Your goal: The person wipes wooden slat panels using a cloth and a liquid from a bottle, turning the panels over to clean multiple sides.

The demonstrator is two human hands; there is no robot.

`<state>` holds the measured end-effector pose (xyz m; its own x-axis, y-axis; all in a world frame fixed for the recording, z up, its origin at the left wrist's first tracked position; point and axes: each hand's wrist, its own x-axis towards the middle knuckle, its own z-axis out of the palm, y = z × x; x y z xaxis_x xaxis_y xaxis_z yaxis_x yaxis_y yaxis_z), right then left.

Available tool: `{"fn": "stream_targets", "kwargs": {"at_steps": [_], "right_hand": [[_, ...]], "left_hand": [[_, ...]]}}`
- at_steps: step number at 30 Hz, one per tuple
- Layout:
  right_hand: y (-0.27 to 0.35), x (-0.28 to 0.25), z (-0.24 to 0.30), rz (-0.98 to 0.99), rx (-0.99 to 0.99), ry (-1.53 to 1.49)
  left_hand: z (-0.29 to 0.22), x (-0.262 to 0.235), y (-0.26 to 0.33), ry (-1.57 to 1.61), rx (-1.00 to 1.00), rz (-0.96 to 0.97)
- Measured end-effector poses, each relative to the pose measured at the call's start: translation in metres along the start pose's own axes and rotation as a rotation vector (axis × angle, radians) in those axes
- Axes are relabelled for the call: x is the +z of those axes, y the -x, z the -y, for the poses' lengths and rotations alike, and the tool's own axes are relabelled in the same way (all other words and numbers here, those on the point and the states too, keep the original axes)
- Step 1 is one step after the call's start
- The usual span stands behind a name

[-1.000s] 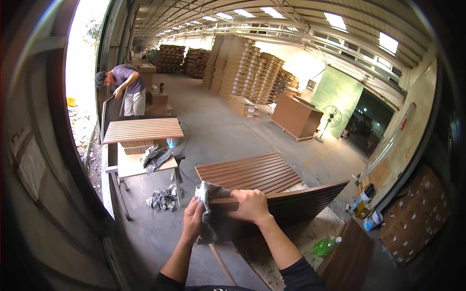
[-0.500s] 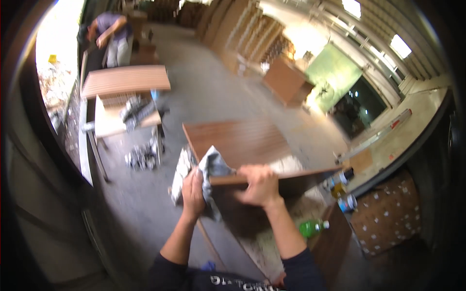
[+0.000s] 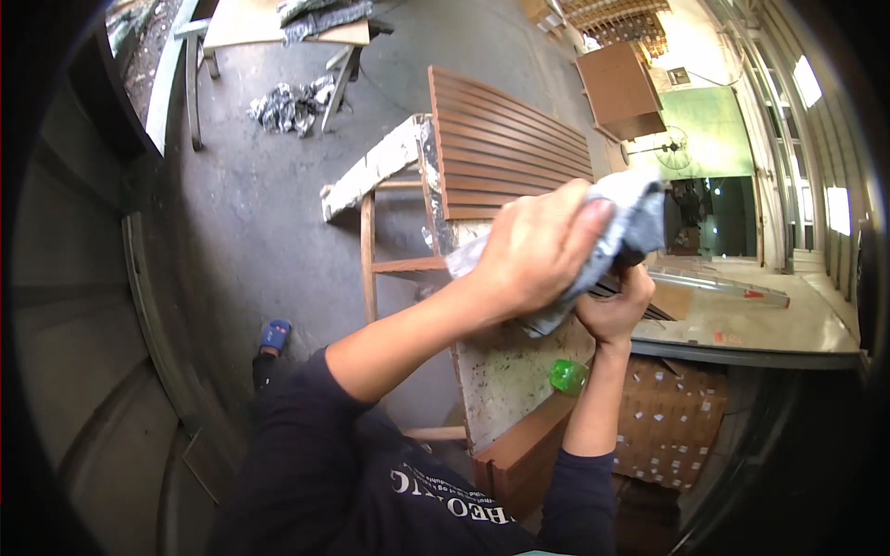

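Right now the left hand (image 3: 538,246) is clamped over a bunched grey rag (image 3: 630,218), fingers curled down around it, pressing it toward something dark beneath. Just below and to its right, the right hand (image 3: 612,306) is closed in a fist on a dark edge, though what it grips is mostly hidden by the rag and the left hand, so I cannot tell its shape. The two hands nearly touch, left stacked over right.

Beyond them, up and away from the person, lies the slatted brown panel (image 3: 505,144), its slats running left to right across a paint-spattered wooden stand (image 3: 380,171). The left hand is nearer the panel's close edge.

A green bottle (image 3: 565,375) sits below the right wrist, beside stacked brown boards (image 3: 519,454). A heap of rags (image 3: 292,102) lies on the floor, well apart.
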<state>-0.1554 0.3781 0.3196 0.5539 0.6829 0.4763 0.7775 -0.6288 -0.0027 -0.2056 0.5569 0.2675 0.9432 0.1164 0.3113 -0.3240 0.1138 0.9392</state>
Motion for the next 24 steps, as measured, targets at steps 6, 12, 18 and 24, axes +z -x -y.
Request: {"fn": "stream_targets", "kwargs": {"at_steps": [6,12,18,24], "right_hand": [[-0.002,-0.002,0.009,0.032,0.095,-0.09],[0.006,-0.006,0.013,0.043,0.064,-0.103],[-0.007,0.0,0.017,0.02,0.018,-0.014],[-0.005,-0.029,-0.003,0.041,0.021,0.175]], "left_hand": [[0.231,-0.001,0.071,0.266,-0.18,-0.554],[0.379,-0.023,0.181,-0.4,-0.981,-0.477],[0.328,-0.093,0.175,0.206,-0.678,-0.749],[0.044,-0.08,0.044,-0.499,-0.108,-0.077]]}}
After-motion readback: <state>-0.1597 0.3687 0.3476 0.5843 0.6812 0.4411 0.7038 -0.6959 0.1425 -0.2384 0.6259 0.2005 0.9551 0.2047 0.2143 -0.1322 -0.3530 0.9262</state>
